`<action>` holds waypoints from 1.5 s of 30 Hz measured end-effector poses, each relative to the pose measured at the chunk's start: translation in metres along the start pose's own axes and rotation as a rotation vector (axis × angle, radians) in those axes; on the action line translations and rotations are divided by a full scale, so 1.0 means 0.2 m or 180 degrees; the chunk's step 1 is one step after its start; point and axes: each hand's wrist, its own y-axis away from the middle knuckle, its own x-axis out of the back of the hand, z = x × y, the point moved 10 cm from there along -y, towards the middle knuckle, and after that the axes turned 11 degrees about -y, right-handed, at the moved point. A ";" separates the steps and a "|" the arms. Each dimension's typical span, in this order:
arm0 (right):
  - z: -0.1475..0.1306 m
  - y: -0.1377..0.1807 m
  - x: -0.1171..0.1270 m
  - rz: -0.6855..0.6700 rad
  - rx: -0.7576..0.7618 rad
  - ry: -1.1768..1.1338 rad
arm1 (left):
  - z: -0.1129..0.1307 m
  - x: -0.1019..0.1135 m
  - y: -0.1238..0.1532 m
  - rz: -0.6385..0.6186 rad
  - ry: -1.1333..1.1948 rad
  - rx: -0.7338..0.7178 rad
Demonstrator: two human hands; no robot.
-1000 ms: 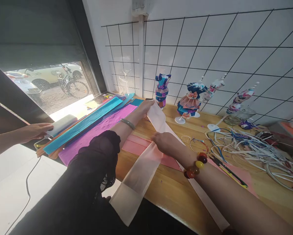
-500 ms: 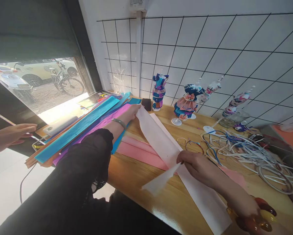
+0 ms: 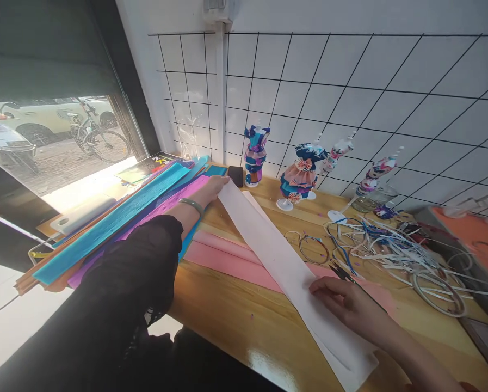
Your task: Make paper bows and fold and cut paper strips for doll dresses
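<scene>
A long pale pink strip of crepe paper [image 3: 264,239] runs diagonally across the wooden table. My left hand [image 3: 216,188], a bracelet on its wrist, is closed on the strip's far end. Over the near part of the strip lies my right hand [image 3: 335,296], its fingers loosely stretched and touching the paper. Dark scissors [image 3: 344,274] lie beside and partly behind that hand. Darker pink paper [image 3: 231,261] rests under the strip.
A stack of turquoise paper [image 3: 117,220], purple and brown sheets is at the left. Several small dressed mannequins, including one in blue and purple [image 3: 255,158], stand along the wall. Tangled cords [image 3: 384,250] cover the right side. A phone [image 3: 235,176] lies at the back.
A small white piece that my right hand held is gone from view. My right hand has moved slightly down onto the strip. Another person's hand at the left has left the view.
</scene>
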 end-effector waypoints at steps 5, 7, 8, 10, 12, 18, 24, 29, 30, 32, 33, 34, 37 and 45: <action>0.05 0.01 -0.02 0.0219 -0.0029 -0.0150 | 0.10 0.06 0.05 0.0288 -0.0517 -0.0256; 0.07 0.01 -0.03 0.0288 -0.0050 -0.0191 | 0.16 0.10 0.11 0.0527 -0.0759 -0.0455; 0.08 0.01 -0.03 0.0316 -0.0047 -0.0226 | 0.20 0.10 0.15 0.0597 -0.0881 -0.0599; 0.10 0.01 -0.05 0.0359 -0.0025 -0.0308 | 0.31 0.03 0.31 0.0671 -0.1611 -0.1361; 0.12 0.01 -0.06 0.0411 -0.0001 -0.0365 | 0.34 -0.19 0.52 0.0208 -0.2406 -0.2186; 0.11 0.00 -0.06 0.0609 0.0115 -0.0420 | 0.04 -0.74 1.00 -0.1695 -0.2712 -0.2944; 0.10 0.00 -0.05 0.0698 0.0208 -0.0477 | -0.06 -0.85 1.01 -0.1989 -0.2839 -0.2908; 0.12 0.00 -0.06 0.0736 0.0240 -0.0540 | -0.04 -0.86 1.02 -0.2095 -0.2834 -0.2990; 0.12 0.00 -0.06 0.0720 0.0241 -0.0554 | -0.03 -0.87 1.03 -0.2105 -0.2852 -0.3042; 0.13 -0.01 -0.07 0.0706 0.0228 -0.0573 | -0.02 -0.87 1.05 -0.2146 -0.2900 -0.3161; 0.14 -0.01 -0.07 0.0710 0.0217 -0.0585 | -0.02 -0.87 1.06 -0.2178 -0.2909 -0.3190; 0.14 -0.01 -0.07 0.0724 0.0201 -0.0598 | -0.02 -0.87 1.05 -0.2205 -0.2893 -0.3167; 0.15 0.00 -0.06 0.0784 0.0141 -0.0640 | -0.02 -0.84 0.99 -0.2210 -0.2574 -0.2692; 0.15 0.01 -0.05 0.0693 -0.0040 -0.0762 | -0.05 -0.72 0.85 -0.2256 -0.0459 -0.1480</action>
